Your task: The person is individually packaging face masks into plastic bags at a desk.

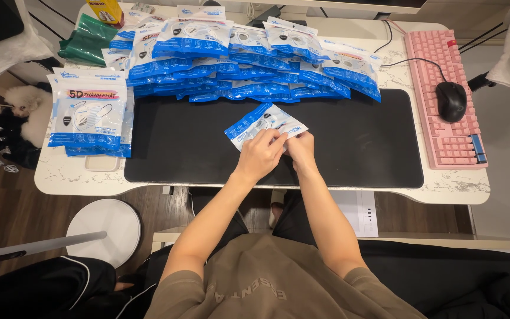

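— Looking down at the white marbled surface (455, 183), what are the two hands busy with?

— Both grip one flat blue-and-white plastic packet of face masks (265, 123). The left hand (261, 155) has its fingers curled over the packet's near edge, and the right hand (302, 150) pinches the same edge just beside it, so the two hands touch each other.

— Where does that packet lie?

— Over the middle of the large black rectangular desk mat (349, 147), tilted, its far corner pointing toward the back of the surface. Whether it rests on the mat or is lifted slightly, I cannot tell.

— And behind it?

— A long overlapping heap of the same blue-and-white mask packets (255, 59) runs along the mat's far edge. A separate neat stack of like packets (90, 115) sits at the left end of the surface, just beside the mat.

— Anything on the right?

— A pink keyboard (444, 100) stands lengthwise at the right end, with a black computer mouse (451, 100) resting on top of it, its cable trailing back toward the heap.

— What else is in view?

— A folded dark green plastic bag (87, 41) at the far left corner, near a yellow box (106, 10). Below the surface's left edge a small white fluffy dog (28, 100) lies on the floor, and a round white stool (104, 227) stands near the person's left knee.
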